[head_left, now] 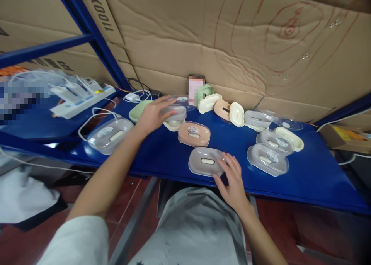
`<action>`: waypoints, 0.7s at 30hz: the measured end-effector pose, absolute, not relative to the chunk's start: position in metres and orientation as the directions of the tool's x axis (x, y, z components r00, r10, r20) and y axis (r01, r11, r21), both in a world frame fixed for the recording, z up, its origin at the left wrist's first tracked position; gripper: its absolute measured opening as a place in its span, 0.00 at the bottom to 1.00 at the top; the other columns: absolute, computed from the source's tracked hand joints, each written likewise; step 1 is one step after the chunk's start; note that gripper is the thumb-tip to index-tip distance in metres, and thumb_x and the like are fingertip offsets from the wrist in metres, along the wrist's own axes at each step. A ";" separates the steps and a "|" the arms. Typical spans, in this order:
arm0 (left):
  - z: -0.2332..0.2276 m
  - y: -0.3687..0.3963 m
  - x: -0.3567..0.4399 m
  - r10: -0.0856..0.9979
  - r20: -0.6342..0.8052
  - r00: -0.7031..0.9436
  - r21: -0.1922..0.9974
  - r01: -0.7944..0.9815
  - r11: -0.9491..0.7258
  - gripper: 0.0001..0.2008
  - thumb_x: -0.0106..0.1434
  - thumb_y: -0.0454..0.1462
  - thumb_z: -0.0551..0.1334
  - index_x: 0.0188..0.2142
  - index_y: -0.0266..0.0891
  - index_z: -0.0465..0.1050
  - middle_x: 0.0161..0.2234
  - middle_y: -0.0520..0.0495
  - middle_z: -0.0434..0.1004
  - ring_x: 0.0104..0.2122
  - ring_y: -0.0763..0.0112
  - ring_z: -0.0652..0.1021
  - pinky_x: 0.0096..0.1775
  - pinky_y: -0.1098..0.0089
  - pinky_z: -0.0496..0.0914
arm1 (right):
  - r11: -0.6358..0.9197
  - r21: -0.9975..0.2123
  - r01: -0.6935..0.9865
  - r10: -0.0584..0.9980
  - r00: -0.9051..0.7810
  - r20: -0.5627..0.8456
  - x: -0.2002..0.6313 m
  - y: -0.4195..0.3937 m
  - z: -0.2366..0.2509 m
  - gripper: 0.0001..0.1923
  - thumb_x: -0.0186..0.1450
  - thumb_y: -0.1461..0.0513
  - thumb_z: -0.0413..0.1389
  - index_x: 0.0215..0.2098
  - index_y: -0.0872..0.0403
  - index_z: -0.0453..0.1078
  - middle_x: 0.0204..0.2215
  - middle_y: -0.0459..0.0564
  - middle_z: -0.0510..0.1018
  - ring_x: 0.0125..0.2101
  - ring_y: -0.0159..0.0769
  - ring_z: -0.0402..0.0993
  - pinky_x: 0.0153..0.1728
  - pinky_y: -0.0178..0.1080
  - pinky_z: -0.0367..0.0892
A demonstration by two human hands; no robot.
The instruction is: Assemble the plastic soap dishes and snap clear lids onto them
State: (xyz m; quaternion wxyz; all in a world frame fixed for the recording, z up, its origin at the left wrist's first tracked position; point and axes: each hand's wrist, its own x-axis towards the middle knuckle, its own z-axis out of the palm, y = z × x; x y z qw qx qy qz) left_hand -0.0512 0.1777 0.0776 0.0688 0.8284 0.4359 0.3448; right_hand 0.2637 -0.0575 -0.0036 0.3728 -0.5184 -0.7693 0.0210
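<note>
My left hand reaches to the back of the table, slightly blurred, fingers and thumb apart. It is at the left end of a translucent greyish plastic piece above a cream tray; a firm grip is not visible. Behind it lies a clear lid with a round sticker. My right hand has its fingers spread at the right end of a grey oval soap box with a cream slot in its middle. The fingertips overlap its edge. Just behind stands a peach soap box with a round sticker.
Stickered grey boxes stand at right and left on the blue table. Cream, peach and green parts line the back, near a phone. A power strip with cables lies left. Cardboard walls the back.
</note>
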 end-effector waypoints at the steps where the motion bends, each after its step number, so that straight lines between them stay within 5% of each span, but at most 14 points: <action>1: 0.076 0.151 -0.046 0.748 0.558 0.360 0.402 0.672 -0.623 0.22 0.75 0.49 0.63 0.65 0.48 0.75 0.65 0.45 0.77 0.65 0.54 0.76 0.67 0.49 0.69 | 0.455 -0.431 0.779 0.808 -0.158 0.567 0.264 -0.059 -0.003 0.37 0.75 0.59 0.60 0.78 0.42 0.53 0.76 0.55 0.60 0.75 0.53 0.57 0.71 0.65 0.61; 7: 0.041 0.013 -0.002 0.600 0.643 0.475 0.302 0.563 -0.770 0.25 0.73 0.41 0.67 0.68 0.50 0.71 0.67 0.42 0.74 0.68 0.52 0.72 0.65 0.50 0.74 | 0.535 -0.445 0.718 0.750 -0.161 0.641 0.274 -0.059 0.008 0.49 0.73 0.59 0.64 0.80 0.35 0.40 0.81 0.50 0.35 0.77 0.58 0.47 0.71 0.67 0.62; 15: 0.014 0.006 0.021 0.586 0.633 0.505 0.342 0.497 -0.797 0.24 0.73 0.41 0.68 0.65 0.43 0.71 0.64 0.37 0.75 0.68 0.50 0.73 0.62 0.48 0.78 | 0.492 -0.417 0.764 0.829 -0.266 0.491 0.285 -0.049 0.006 0.37 0.75 0.60 0.61 0.78 0.38 0.53 0.73 0.53 0.66 0.73 0.52 0.62 0.69 0.62 0.67; 21: 0.012 0.003 0.018 0.543 0.613 0.573 0.272 0.493 -0.827 0.28 0.73 0.40 0.68 0.70 0.42 0.66 0.68 0.35 0.71 0.72 0.48 0.68 0.64 0.46 0.76 | 0.514 -0.391 0.764 0.828 -0.323 0.458 0.288 -0.054 0.005 0.39 0.75 0.59 0.61 0.79 0.41 0.51 0.76 0.54 0.61 0.75 0.52 0.57 0.71 0.60 0.66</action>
